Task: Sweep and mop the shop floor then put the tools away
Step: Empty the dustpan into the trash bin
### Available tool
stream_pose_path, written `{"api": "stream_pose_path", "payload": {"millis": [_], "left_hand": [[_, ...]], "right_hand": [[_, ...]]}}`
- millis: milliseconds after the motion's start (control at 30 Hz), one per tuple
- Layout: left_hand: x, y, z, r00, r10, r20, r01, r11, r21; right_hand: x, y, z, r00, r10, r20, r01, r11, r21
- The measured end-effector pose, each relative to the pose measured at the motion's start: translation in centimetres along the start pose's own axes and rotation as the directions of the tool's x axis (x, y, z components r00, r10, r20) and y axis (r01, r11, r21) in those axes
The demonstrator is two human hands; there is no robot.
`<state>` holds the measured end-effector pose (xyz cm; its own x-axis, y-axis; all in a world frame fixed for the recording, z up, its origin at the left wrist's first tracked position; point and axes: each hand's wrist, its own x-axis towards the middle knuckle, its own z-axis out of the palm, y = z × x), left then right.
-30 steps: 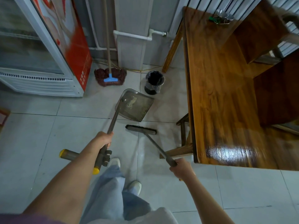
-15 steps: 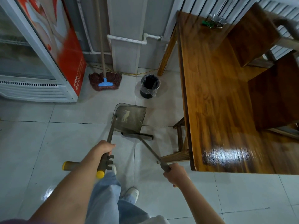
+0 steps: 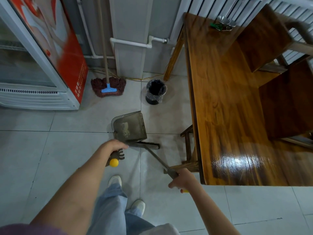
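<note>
Looks like we're at the tail end of the sweeping step: the left hand (image 3: 113, 147) is wrapped round the dustpan (image 3: 130, 127) handle, and the right hand (image 3: 180, 179) grips the end of the broom (image 3: 149, 146) stick. The pan sits on the floor (image 3: 50, 150) just ahead of the left hand, at about its 1 o'clock, mouth facing back toward the person. There's a pale patch of dirt already lying inside it. The broom head is right at the pan's lip, looks like touching, up at 11 o'clock from the right hand.

My guess for the next move: flick whatever's left over the lip, then lift the pan level and tip it into the bin (image 3: 155, 92), which is at 12 o'clock past the pan, near the bench (image 3: 228, 99) leg. The mop (image 3: 108, 86) is leaning at the wall at 11 o'clock, untouched, so mopping is not yet begun.
</note>
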<state>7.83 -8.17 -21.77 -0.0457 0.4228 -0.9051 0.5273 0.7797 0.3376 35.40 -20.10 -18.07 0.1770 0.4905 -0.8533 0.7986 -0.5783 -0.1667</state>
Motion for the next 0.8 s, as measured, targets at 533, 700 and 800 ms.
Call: {"api": "stream_pose_path", "payload": {"millis": [533,700,800], "left_hand": [[-5.2,4.1,-3.5,0.981,0.098,0.167,0.039,0.745,-0.666],[-6.1,5.0,-3.5,0.982,0.164,0.095,-0.04,0.672,-0.74],[-6.6,5.5,-3.1,0.981,0.192,0.032,-0.131,0.772,-0.622]], "right_hand": [[-1.8,-4.6,-5.6,0.998,0.056,0.007,-0.055,0.962,0.268],[-2.2,-4.1,-5.4,0.972,0.088,-0.22,0.028,0.879,0.476],[-2.3,-3.9,-5.2,0.939,0.115,-0.323,0.103,0.803,0.587]]}}
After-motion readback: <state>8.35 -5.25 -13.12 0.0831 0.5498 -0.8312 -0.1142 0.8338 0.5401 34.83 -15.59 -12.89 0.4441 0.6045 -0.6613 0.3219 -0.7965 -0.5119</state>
